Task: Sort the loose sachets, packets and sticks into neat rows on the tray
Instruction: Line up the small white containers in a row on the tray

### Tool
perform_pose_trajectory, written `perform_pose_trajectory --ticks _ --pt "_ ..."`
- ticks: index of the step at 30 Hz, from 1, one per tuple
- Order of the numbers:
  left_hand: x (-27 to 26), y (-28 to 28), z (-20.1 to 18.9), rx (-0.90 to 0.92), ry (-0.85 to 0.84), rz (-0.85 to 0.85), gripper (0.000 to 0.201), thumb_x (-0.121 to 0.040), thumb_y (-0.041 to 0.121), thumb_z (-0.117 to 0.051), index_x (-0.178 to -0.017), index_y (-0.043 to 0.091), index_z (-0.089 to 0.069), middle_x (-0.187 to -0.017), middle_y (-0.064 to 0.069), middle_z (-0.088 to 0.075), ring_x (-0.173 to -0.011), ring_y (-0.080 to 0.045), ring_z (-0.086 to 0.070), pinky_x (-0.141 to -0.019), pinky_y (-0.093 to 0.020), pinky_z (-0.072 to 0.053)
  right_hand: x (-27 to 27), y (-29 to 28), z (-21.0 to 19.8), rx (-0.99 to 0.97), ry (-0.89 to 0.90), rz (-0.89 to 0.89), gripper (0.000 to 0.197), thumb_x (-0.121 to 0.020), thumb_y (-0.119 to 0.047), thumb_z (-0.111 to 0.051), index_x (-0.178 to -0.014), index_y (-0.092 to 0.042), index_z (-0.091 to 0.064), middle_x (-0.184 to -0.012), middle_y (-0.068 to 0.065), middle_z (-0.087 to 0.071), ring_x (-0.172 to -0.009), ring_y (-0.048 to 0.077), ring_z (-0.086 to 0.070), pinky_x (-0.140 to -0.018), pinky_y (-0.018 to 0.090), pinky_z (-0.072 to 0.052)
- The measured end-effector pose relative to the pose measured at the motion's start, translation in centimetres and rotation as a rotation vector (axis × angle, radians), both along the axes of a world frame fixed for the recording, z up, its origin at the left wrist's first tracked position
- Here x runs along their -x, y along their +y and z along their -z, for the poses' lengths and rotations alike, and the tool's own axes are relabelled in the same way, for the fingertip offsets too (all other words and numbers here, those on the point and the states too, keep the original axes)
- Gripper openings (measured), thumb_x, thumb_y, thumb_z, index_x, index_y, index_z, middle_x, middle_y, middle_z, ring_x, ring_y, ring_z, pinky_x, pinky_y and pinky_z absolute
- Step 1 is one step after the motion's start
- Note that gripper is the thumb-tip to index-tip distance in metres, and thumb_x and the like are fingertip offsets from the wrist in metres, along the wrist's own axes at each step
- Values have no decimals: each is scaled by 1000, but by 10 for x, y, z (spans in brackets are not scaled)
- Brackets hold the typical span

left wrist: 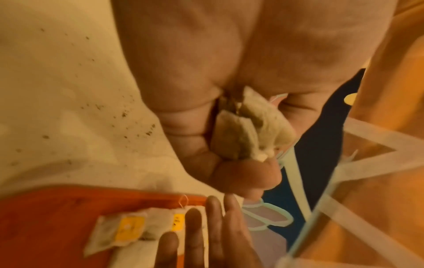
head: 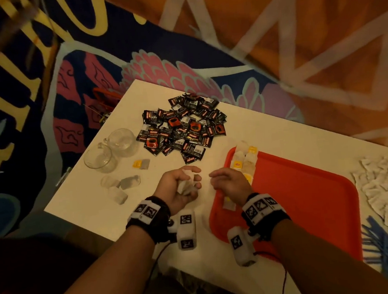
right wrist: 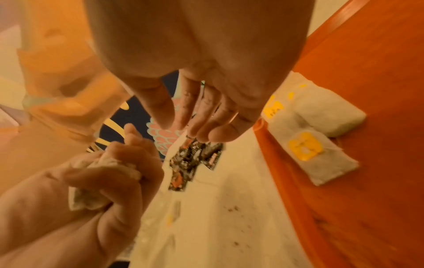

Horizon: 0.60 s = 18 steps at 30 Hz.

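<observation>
Left hand (head: 180, 187) clutching a bunch of tea bags (left wrist: 247, 125) above the table (head: 279, 126); right hand (head: 232, 183) loosely spread, empty, beside the tray (head: 308, 196).

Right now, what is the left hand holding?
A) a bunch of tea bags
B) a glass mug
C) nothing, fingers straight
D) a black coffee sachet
A: the left hand has its fingers curled round a bunch of tea bags, clear in the left wrist view, while the black coffee sachets and glass mugs lie untouched on the table.
</observation>
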<state>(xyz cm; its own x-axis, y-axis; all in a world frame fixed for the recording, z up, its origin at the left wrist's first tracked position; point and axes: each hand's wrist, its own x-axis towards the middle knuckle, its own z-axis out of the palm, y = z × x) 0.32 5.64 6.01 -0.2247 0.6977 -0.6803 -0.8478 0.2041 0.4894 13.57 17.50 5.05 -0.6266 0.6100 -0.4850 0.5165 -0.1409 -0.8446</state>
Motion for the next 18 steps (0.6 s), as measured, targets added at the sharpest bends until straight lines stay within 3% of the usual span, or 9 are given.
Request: perform_pose_trajectory --ticks 3,7,11,13,16,18 --pt "-2 9 -22 -73 -34 19 42 -72 6 -35 -105 5 -61 -81 -12 -59 -65 -23 -54 -48 -21 -43 7 6 -28 -5 163 84 16 -87 0 -66 -86 -15 -68 -76 3 -62 -73 16 -58 -60 23 -48" --pt "-8 21 -40 -94 -42 80 54 -66 5 -36 -117 7 -56 -83 -14 -61 -65 -25 -56 -47 -22 -43 11 14 -64 -224 294 39 6 -84 -11 -74 -86 -14 -70 -79 0 -66 -71 6 -57 -64 16 -45" --pt "-20 34 -57 -115 -8 191 65 -64 3 -35 -122 13 -62 -80 -11 -65 -64 -25 -59 -47 -22 -43 6 23 -90 -407 78 -235 11 -84 -25 -76 -92 -17 -74 -82 -15 -60 -69 -10 -53 -62 4 -39" --pt "-26 40 -65 -138 6 237 64 -63 2 -33 -114 15 -70 -77 -13 -63 -62 -25 -59 -47 -22 -42 3 26 -95 -385 46 -233 5 -85 -23 -75 -82 -19 -74 -77 -14 -61 -68 -5 -55 -67 12 -45" --pt "-33 47 -72 -148 15 265 53 -64 2 -32 -102 5 -67 -76 -15 -61 -61 -26 -57 -45 -22 -42 -4 33 -96 -261 83 -87 20 -85 -14 -73 -69 -24 -68 -66 -9 -64 -61 11 -60 -70 36 -55" --pt "-37 50 -73 -157 13 276 50 -63 1 -33 -105 4 -60 -79 -16 -60 -61 -26 -57 -45 -23 -43 -11 39 -97 -254 104 -18 23 -86 -14 -70 -68 -26 -65 -66 -10 -63 -62 13 -60 -71 37 -53"
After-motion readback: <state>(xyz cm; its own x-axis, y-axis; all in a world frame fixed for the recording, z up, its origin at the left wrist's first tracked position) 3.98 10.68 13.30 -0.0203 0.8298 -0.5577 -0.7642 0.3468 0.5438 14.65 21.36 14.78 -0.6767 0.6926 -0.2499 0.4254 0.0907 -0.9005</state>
